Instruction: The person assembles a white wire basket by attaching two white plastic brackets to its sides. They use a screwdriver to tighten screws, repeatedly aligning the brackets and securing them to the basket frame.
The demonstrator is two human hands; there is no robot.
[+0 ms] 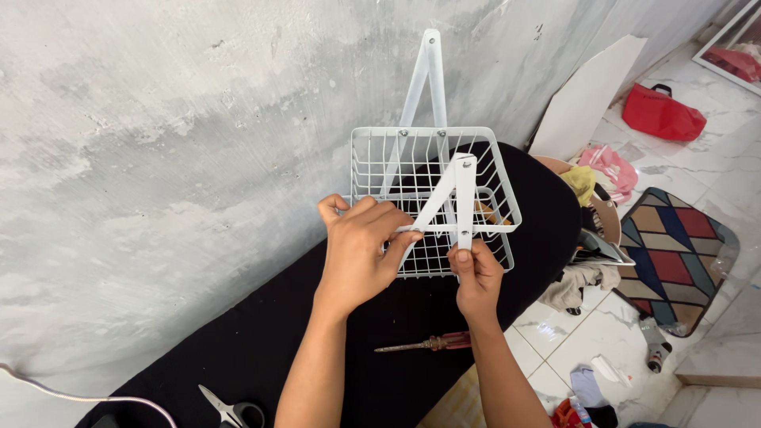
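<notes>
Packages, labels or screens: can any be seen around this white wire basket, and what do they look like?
No screens, signs or readable labels show.
Red bag: on the floor at upper right, soft, with a dark handle.
White board: a flat sheet leaning on the wall behind the black surface.
Left hand and right hand hold the wire basket, which bears no label.

At six o'clock the bottom edge cuts off the scissors; their handles only partly show. The left hand hides part of the white wire basket. At one o'clock the framed panel runs out of view, its picture too blurred to tell
</notes>
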